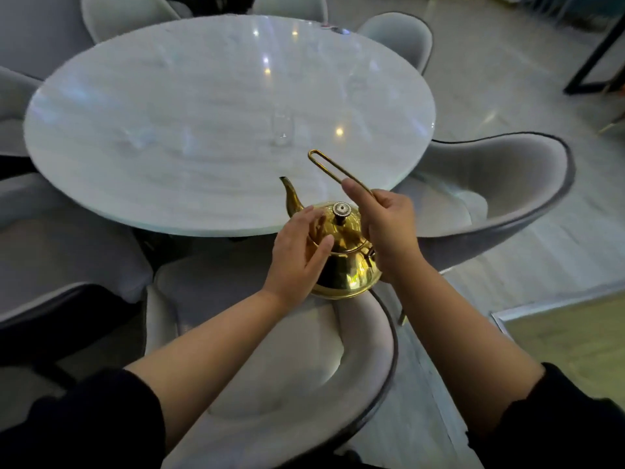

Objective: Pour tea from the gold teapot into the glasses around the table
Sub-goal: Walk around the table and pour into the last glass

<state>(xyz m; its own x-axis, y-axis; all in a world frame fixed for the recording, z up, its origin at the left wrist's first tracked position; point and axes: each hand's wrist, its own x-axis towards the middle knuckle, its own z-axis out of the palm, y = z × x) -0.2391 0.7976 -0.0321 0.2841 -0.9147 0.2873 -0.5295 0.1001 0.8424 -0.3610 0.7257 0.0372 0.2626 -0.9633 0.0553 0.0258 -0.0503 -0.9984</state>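
Gold teapot (345, 252) hung over the near chair (297, 367), short of the worktop (169, 130); right hand (389, 225) grip clamped on its wire handle (334, 167); left hand (297, 252) spread open against the body; spout (291, 194) pointed far-left; a faint glass (282, 130) stood beyond it.

The setting looks like a restaurant or banquet-style dining room. A large round table with a glossy pale marble top (209, 106) fills the middle, ringed by matching grey upholstered tub chairs with dark piping: one near (304, 360), one to the right (500, 184), others at the far edge (399, 38) and along the left. The floor of polished light tiles (507, 72) mirrors ceiling lights. A clear drinking glass (282, 128) stands on the table, and a polished gold metal teapot (341, 252) suits table service.
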